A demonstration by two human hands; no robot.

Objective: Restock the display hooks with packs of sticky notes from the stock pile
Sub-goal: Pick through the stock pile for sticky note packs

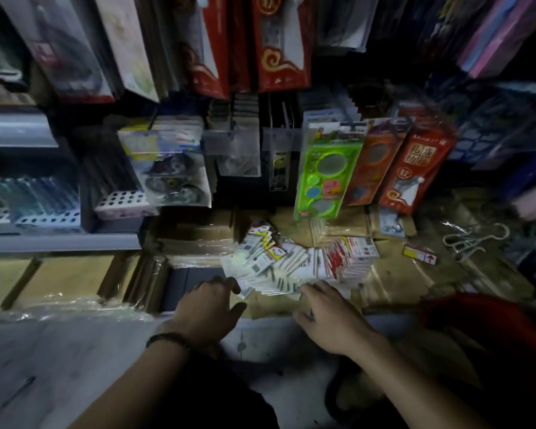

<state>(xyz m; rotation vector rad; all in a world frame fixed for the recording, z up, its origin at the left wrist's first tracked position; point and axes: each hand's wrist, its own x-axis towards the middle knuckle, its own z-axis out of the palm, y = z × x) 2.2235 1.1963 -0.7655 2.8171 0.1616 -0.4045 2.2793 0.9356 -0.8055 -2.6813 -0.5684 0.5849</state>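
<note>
Low at the shelf foot, the fanned pile of packs is reached by both hands, left and right, each grip released and nothing grasped, so stock can be gathered for the near-bare hooks above.

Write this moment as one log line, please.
stage: picking stock | left hand: on near edge of pack pile | right hand: reaching pile, nothing lifted

The single head camera looked steeply down, close above the pile of sticky-note packs. It faced the hanging display behind that pile.
</note>
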